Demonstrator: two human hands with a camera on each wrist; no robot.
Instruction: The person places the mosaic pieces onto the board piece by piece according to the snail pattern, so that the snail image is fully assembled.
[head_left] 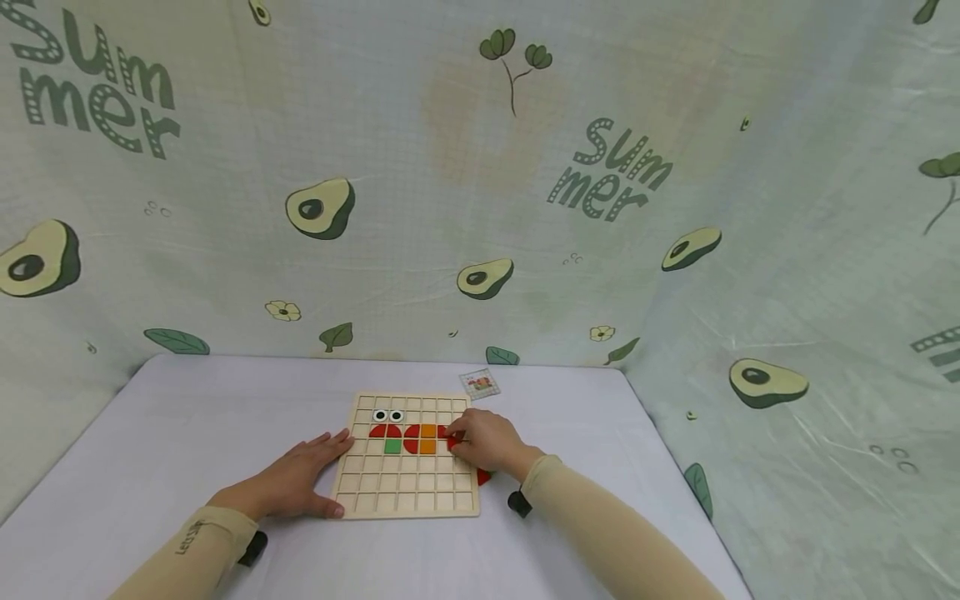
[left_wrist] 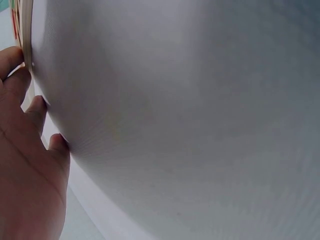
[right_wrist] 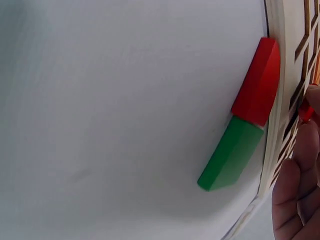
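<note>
A wooden grid board (head_left: 405, 502) lies on the table. My left hand (head_left: 296, 482) rests along its left edge, fingers fairly straight and thumb near the lower left corner. Over the board's right side, my right hand (head_left: 491, 442) pinches a red block (right_wrist: 306, 111) at the grid; the fingers partly hide it. Set in the grid are two eye tiles (head_left: 388, 415), several red rounded blocks (head_left: 386, 431), two orange square blocks (head_left: 427, 438) and a green square block (head_left: 393, 447). The left wrist view shows mostly white cloth, with the left fingers at the board's edge.
Beside the board's right edge lie a loose red block (right_wrist: 257, 82) with a curved side and a green block (right_wrist: 230, 155), end to end. A small picture card (head_left: 479, 383) lies behind the upper right corner. Printed cloth (head_left: 405, 250) hangs behind the white table (head_left: 247, 400).
</note>
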